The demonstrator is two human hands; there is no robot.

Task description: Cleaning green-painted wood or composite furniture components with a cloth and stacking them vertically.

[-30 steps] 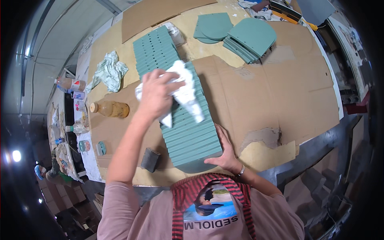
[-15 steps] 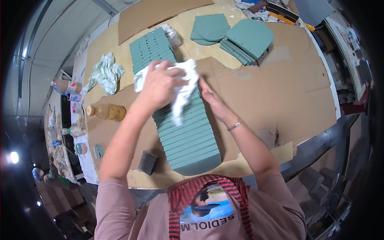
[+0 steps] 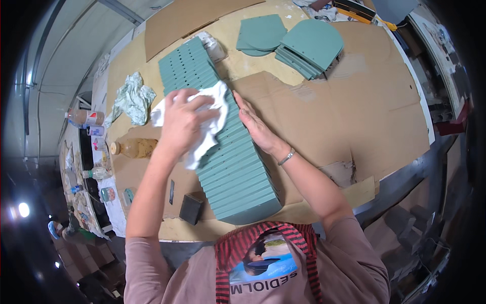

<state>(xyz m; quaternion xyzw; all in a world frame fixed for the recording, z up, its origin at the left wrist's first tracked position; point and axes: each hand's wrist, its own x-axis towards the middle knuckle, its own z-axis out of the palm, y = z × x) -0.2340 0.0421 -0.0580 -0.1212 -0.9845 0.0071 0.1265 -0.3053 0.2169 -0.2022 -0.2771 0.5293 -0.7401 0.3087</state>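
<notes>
A long row of overlapping green panels [image 3: 235, 185] runs from near my body toward the far side of the table, with small holes showing at its far end. My left hand [image 3: 183, 121] grips a white cloth [image 3: 215, 109] and presses it on the middle of the row; part of the cloth hangs over the row's left side. Along the right side of the row lies my right hand [image 3: 255, 126], fingers stretched out and flat against the panel edges, with nothing in it.
More green panels [image 3: 316, 45] are stacked at the far right. A crumpled pale cloth [image 3: 134, 99] and a bottle of yellowish liquid [image 3: 135, 148] lie at left. Near me sits a dark block [image 3: 192, 209]. Cardboard [image 3: 354, 116] covers much of the table.
My left hand has swept the cloth leftward across the panels. My right hand has slid slightly left and stays along their right edge. The far part of the row now leans more to the left.
</notes>
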